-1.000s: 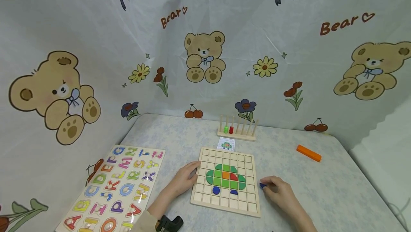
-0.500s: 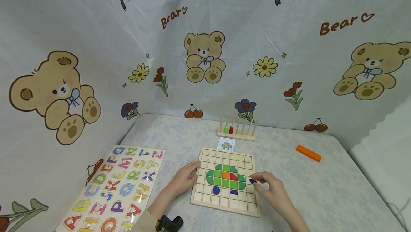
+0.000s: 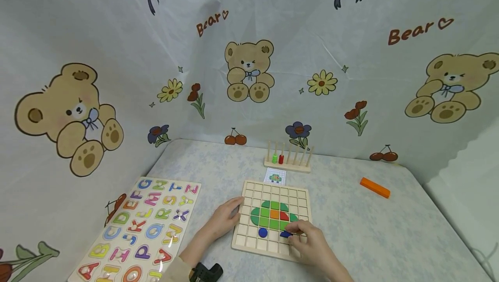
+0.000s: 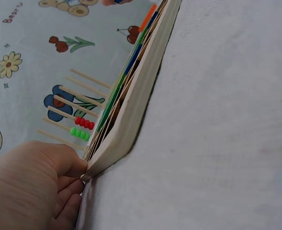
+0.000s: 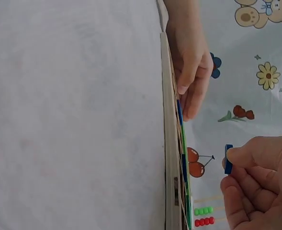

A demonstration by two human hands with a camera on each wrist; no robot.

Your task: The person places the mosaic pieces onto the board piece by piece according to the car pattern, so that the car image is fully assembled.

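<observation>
A wooden grid board point(image 3: 255, 190) carries a mosaic of green, orange and red pieces, with a blue circle point(image 3: 263, 232) made of pieces below them. My left hand point(image 3: 225, 218) holds the board's left edge, its thumb point(image 4: 66, 160) and fingertips pinching the rim in the left wrist view. Over the board's lower right, my right hand point(image 3: 312, 243) pinches a small flat blue piece point(image 5: 228, 159) between thumb and fingers. In the head view that piece overlaps the blue half-circle lying on the grid, so their outlines merge.
An alphabet puzzle board point(image 3: 156, 212) lies at the left. Behind the grid are a small pattern card point(image 3: 275, 176) and a peg rack point(image 3: 287, 164) with green and red beads. An orange bar point(image 3: 375, 187) rests at the right. Bear-printed cloth hangs behind.
My right hand has carried the blue piece leftward from the table beside the board to above the blue half-circle. My left hand keeps its place at the board's edge.
</observation>
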